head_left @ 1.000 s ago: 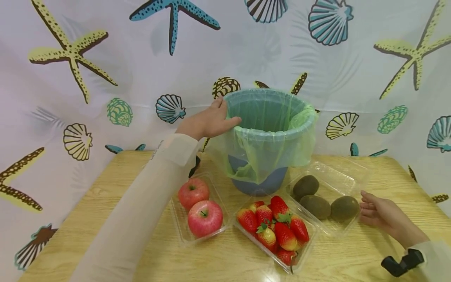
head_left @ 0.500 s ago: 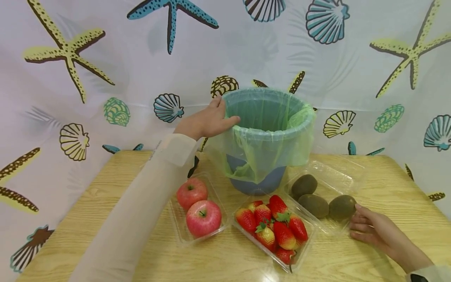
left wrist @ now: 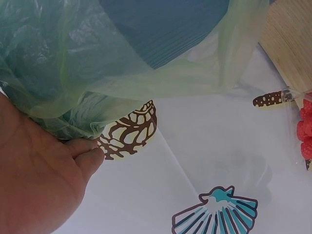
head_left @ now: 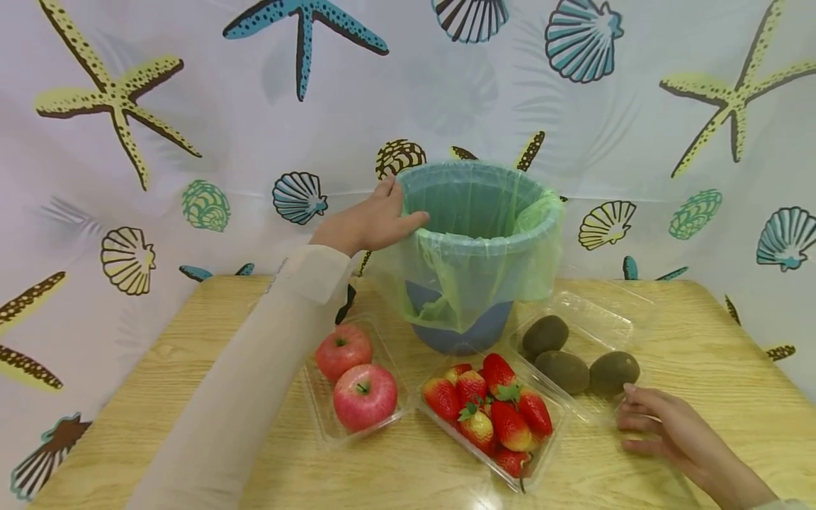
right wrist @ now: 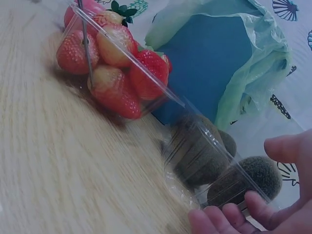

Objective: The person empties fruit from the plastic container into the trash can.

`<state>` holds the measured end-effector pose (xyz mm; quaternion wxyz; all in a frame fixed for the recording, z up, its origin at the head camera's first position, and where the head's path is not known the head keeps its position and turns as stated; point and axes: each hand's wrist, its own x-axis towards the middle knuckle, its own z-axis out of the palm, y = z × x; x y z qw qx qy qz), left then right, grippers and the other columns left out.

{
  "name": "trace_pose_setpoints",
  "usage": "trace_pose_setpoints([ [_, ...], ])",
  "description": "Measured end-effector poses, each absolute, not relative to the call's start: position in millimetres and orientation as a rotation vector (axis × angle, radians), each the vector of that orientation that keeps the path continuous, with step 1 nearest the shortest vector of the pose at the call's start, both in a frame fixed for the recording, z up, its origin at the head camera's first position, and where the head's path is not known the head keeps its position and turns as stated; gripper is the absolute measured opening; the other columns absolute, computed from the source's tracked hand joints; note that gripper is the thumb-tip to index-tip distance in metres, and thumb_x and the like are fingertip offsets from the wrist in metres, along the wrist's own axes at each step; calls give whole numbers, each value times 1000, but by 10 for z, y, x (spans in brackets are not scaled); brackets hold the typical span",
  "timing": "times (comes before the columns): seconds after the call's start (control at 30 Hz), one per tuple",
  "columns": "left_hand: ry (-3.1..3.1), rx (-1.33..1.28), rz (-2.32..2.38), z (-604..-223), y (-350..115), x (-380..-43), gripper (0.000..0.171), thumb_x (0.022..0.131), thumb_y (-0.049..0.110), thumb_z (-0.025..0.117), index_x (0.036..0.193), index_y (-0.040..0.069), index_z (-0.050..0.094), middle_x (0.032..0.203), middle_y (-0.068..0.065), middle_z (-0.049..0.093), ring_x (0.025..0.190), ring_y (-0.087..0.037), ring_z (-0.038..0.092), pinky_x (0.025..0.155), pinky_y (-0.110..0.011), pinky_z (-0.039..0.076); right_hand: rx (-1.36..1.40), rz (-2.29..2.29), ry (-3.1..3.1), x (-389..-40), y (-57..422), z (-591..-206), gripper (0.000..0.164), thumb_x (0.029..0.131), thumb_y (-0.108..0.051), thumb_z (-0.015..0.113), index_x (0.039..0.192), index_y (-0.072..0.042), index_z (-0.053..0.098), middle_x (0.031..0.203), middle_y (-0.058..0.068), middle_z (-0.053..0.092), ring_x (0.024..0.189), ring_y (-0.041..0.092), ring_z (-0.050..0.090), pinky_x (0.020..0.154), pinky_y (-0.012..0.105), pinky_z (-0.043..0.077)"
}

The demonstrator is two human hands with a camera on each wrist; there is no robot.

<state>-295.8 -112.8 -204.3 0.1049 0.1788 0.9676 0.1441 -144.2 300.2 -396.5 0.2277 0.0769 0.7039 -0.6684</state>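
A blue bin (head_left: 463,329) lined with a thin green plastic bag (head_left: 487,273) stands at the back middle. My left hand (head_left: 366,223) holds its left rim, thumb over the edge; in the left wrist view the fingers lie against the bag outside. At the right, three brown kiwis (head_left: 614,373) sit in a clear plastic box (head_left: 596,315). My right hand (head_left: 669,432) is beside the box's near right corner, thumb apart from the fingers, nothing between them. In the right wrist view its fingertips (right wrist: 253,202) are right at the box wall, by the nearest kiwi.
A clear box of strawberries (head_left: 510,425) is in front of the bin. Left of it, two red apples (head_left: 365,397) sit in another clear box (head_left: 328,432). Everything stands on a wooden table (head_left: 382,482), with a curtain (head_left: 242,142) printed with shells and starfish behind.
My right hand came in to the kiwi box's corner, then drew slightly toward me with its thumb spreading. The kiwis stay in their box. My left hand keeps its place on the bin.
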Motion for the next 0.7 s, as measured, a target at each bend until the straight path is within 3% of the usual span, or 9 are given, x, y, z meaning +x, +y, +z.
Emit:
trace_pose_setpoints([
  [0.27,2855,520,410,-2041,-1130,-2960,85,100,54,28,150,1,-15,157,-15,-24,147,-27,-16,119,-46,8,341,-1812,2018,-1441,2924,-3964,40,99,-40,48,119,-6,51,105,-3,48,91,10,59,83,34,54],
  [0.37,2854,519,415,-2045,-1125,-2955,85,100,54,28,150,1,-14,157,-15,-24,147,-27,-15,119,-46,8,385,-1805,2025,-1448,2918,-3965,40,98,-41,50,118,-6,52,105,-3,48,92,11,56,83,34,54],
  [0.47,2855,524,420,-2053,-1123,-2951,85,100,54,28,150,0,-14,157,-15,-24,147,-28,-15,119,-46,8,412,-1804,2022,-1456,2915,-3948,56,98,-42,48,135,0,43,125,13,45,108,25,53,88,38,51],
  [0.53,2853,524,423,-2055,-1125,-2950,85,100,54,29,150,0,-14,156,-15,-25,147,-27,-16,119,-47,8,426,-1846,1987,-1461,2920,-3941,50,99,-41,48,133,-4,49,143,22,30,125,35,42,91,42,49],
  [0.6,2852,521,422,-2053,-1128,-2955,85,100,54,28,150,1,-15,156,-15,-26,147,-27,-16,119,-47,9,430,-1909,1928,-1466,2923,-3939,42,99,-39,48,131,-11,52,155,24,6,139,41,23,94,46,48],
  [0.63,2850,517,425,-2050,-1129,-2956,85,99,55,28,150,1,-15,156,-14,-26,147,-27,-16,119,-47,9,430,-1959,1879,-1466,2927,-3942,32,100,-36,48,122,-17,58,157,23,-2,142,42,13,95,47,47],
  [0.7,2846,513,429,-2044,-1132,-2964,86,99,55,28,150,2,-15,155,-13,-28,147,-26,-17,119,-47,9,423,-2066,1759,-1472,2943,-3948,15,100,-32,47,101,-25,61,157,22,-9,145,41,8,96,49,47],
])
